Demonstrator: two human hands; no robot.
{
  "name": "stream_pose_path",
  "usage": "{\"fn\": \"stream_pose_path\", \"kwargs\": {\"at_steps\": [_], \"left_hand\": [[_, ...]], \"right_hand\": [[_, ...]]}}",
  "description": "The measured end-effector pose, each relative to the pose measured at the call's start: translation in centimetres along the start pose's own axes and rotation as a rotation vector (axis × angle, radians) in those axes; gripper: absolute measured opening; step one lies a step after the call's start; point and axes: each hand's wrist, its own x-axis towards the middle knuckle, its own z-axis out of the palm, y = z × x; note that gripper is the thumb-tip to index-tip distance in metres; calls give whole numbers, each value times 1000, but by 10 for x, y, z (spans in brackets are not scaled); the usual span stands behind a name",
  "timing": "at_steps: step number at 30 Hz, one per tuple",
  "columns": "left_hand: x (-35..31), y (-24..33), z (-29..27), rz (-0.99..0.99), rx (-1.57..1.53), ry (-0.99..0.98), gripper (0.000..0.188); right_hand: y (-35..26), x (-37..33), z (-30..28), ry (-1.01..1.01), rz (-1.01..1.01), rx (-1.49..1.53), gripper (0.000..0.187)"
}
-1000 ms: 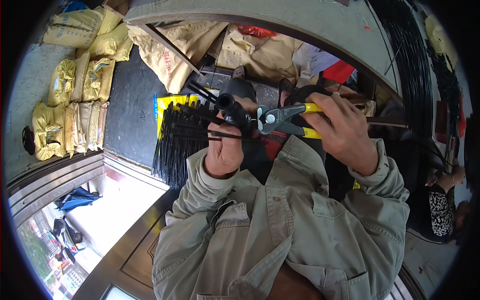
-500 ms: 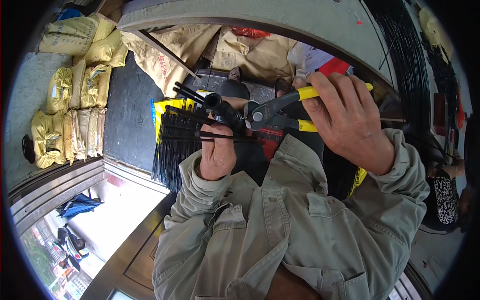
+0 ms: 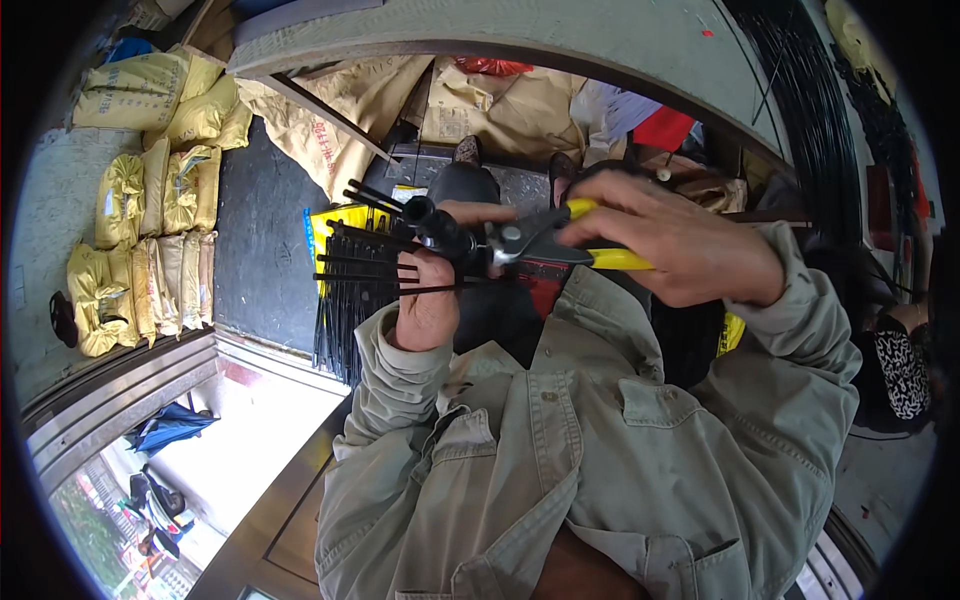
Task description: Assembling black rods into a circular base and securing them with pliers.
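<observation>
Left hand (image 3: 428, 300): wrapped around a black tubular fitting (image 3: 436, 222); thumb lies low on the near side, other fingers reach over the far side. Held firm, not spread.
Left arm: elbow bent at the person's side, forearm pointing ahead, cuff of the grey-green shirt (image 3: 560, 440) pushed back to the wrist.
Right hand (image 3: 670, 240): closed around yellow handles, back of hand upward, fingers bent over and pointing left; somewhat blurred.
Right arm: elbow carried out to the right, forearm angled inward, wrist nearly level with the left one.
Pliers (image 3: 545, 245): in the right hand, yellow grips parted, dark head pointing left against the fitting's side, close by the left fingers. Cannot tell how far the jaws stand open.
Fitting: in the left hand, above the lap, short of the desk's near edge; round open end tilted upward.
Thin rods (image 3: 362, 263): several black ones stick out leftward at the left hand, roughly parallel, fanned slightly.
Rod bundle (image 3: 335, 335): many black rods massed left of the left wrist, a yellow bag (image 3: 335, 216) just beyond.
Desk (image 3: 600, 28): ahead of both hands; long black strands (image 3: 805, 100) lie along its right end.
Off left: yellowish sacks (image 3: 120, 280) stacked by the wall.
Off right: another person's patterned sleeve (image 3: 903, 375), well apart.
</observation>
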Motion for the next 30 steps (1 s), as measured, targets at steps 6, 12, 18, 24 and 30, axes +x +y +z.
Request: {"fn": "stream_pose_path", "kwargs": {"at_steps": [6,12,18,24,30], "left_hand": [[2,-9,-1,193,-120,-219,66],[-4,-20,5,160,33,-98,78],[7,-40,-9,97,-23,-61,58],[4,-38,-16,106,-170,-156,63],[12,-22,-10,119,-129,197,80]], "right_hand": [[-15,5,-39,-486,392,726,14],[-8,10,-37,-496,264,445,10],[1,14,-16,-422,323,579,14],[2,20,-11,-405,232,274,22],[-5,24,15,-83,150,20,23]]}}
